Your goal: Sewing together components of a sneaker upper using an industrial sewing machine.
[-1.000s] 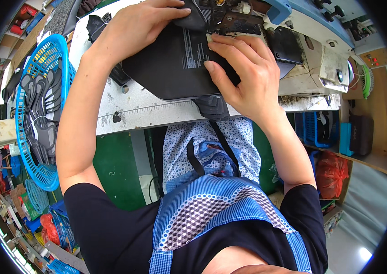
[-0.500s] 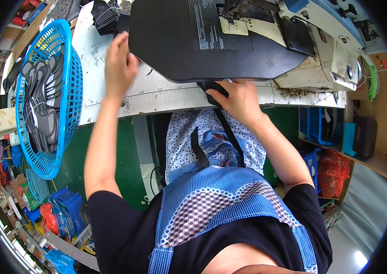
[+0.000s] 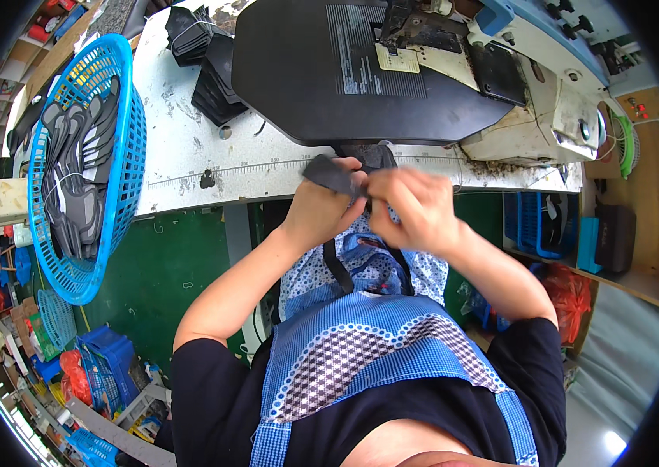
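Observation:
My left hand (image 3: pixel 318 204) is closed on a small dark grey piece (image 3: pixel 328 173) at the table's front edge, below the black work plate (image 3: pixel 290 86). My right hand (image 3: pixel 415 204) is beside it, blurred, with bent fingers pinching at the same piece. More dark pieces (image 3: pixel 372 156) lie just behind my hands, partly under the plate's front. The sewing machine (image 3: pixel 571 124) stands behind and to the right, its needle area over the plate. Bundles of black pieces (image 3: pixel 212 86) rest on the white tabletop (image 3: pixel 177 140) left of the plate.
A blue plastic basket (image 3: pixel 123 194) filled with bundled grey-black pieces stands at the table's left. Under the table to the right are a blue crate (image 3: pixel 532 222) in a wooden shelf (image 3: pixel 641 257) and red bags (image 3: pixel 563 300). Assorted crates and goods crowd the floor at lower left.
Both hands have left the plate and come together at the front edge on the small piece. The piece lying on the plate a second ago is gone from there.

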